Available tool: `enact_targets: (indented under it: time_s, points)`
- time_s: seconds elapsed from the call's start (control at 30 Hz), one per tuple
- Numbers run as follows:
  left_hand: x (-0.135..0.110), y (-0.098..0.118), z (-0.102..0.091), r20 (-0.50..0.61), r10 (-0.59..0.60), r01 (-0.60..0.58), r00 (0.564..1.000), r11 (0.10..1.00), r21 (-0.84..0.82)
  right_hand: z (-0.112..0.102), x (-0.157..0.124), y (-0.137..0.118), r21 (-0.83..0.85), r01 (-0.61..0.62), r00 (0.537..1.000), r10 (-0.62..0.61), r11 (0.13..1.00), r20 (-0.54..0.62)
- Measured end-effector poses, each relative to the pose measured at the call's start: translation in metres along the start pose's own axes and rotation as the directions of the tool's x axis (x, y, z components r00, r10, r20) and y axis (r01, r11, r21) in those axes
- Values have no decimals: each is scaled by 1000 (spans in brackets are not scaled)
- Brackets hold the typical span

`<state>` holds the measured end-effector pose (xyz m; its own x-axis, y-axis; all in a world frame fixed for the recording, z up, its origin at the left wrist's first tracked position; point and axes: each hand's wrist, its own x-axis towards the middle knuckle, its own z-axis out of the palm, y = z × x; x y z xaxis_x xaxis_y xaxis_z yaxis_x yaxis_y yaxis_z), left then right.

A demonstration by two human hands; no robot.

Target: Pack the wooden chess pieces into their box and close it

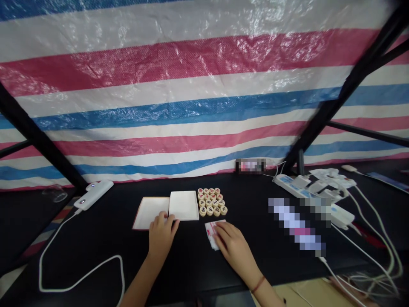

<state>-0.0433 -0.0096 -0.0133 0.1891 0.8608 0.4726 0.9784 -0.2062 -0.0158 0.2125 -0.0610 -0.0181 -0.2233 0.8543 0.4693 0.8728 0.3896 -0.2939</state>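
Observation:
My left hand rests at the lower edges of two shallow white box halves, its fingers apart and touching the rims. The left box half shows a reddish-brown edge; the right box half sits against it, slightly farther back. My right hand has its fingers over a folded white sheet with red print, which lies on the table and is partly covered. Just beyond the sheet, several round xiangqi pieces stand in tight rows, with red characters at the back and dark ones in front.
A white device with a cable lies left on the black table, near a clear cup. On the right are a power strip, tangled cables and a blurred-out phone-like item. Striped sheeting hangs behind.

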Motion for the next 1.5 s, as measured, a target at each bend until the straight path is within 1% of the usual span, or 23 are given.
enact_targets:
  time_s: [0.1,0.13,0.2,0.23,0.27,0.3,0.33,0.37,0.43,0.47,0.53,0.57,0.63,0.7,0.77,0.97,1.2,1.37,1.5]
  points:
    - [6,7,0,-9,-32,32,999,999,18,-4,4,5,2,16,998,-16,1000,-58]
    - [7,9,-1,-34,-41,42,999,999,29,-7,7,5,9,26,996,-25,1000,-81]
    - [7,14,-3,-140,-53,62,989,996,59,-14,17,-2,33,26,994,-22,999,-110]
    - [6,16,-5,-202,-49,63,978,996,66,-16,23,-9,44,14,995,-10,999,-98]
    - [4,18,-6,-245,-31,47,969,997,59,-16,29,-17,53,-3,998,6,999,-60]
    - [1,20,-6,-256,0,10,967,999,38,-15,36,-26,49,-27,1000,27,998,5]
    - [-2,21,-6,-231,43,-43,972,999,3,-12,42,-35,31,-32,994,28,999,105]
    - [-5,21,-5,-168,99,-108,981,993,-43,-7,50,-43,9,-15,980,13,1000,201]
    - [-9,22,-1,3,188,-186,982,975,-125,7,63,-56,-17,35,934,-26,999,357]
    - [-9,23,0,89,206,-191,974,969,-157,14,68,-60,-22,59,913,-45,998,405]
    - [-8,24,2,226,189,-146,956,970,-195,25,74,-63,-22,74,893,-56,997,447]
    - [-7,24,2,272,170,-116,947,972,-203,30,75,-63,-17,72,892,-57,997,449]
    - [-4,25,0,325,139,-72,935,975,-208,34,74,-60,4,66,899,-61,998,435]
    - [-4,26,-3,341,129,-56,931,975,-215,35,71,-58,34,66,903,-74,997,423]
    - [-5,26,-5,331,118,-45,936,975,-219,33,69,-58,58,49,907,-69,997,416]
    - [-9,23,-7,290,129,-61,948,971,-232,29,72,-58,112,-46,918,-2,993,396]
    - [-9,25,-10,288,102,-35,952,973,-228,28,70,-55,182,-87,918,8,979,396]
    - [-10,26,-10,251,104,-48,962,974,-221,26,70,-56,213,-95,923,6,972,385]
    - [-11,25,-8,229,111,-55,967,970,-238,26,71,-56,215,-107,918,14,971,396]
